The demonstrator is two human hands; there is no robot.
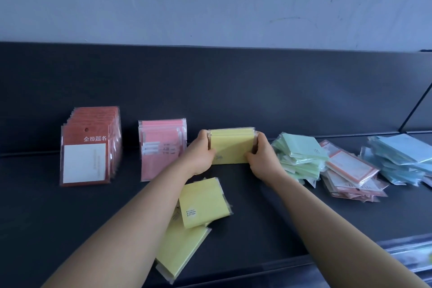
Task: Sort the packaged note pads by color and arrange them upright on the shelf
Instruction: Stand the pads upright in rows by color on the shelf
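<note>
Both hands, the left hand [200, 150] and right hand [261, 153], clasp an upright stack of yellow note pads [231, 146] on the dark shelf [268, 213], between standing pink pads [162, 149] and piled green pads [300, 159].

We read this as a shop, likely stationery retail. A dark metal display shelf [257, 206] has a raised back panel [233, 91] behind it and a clear label strip [409, 253] along its front edge. Many identical cellophane-wrapped pads [301, 154] sit on the shelf, and the red packs [86, 154] at its left end have hang holes.
</note>
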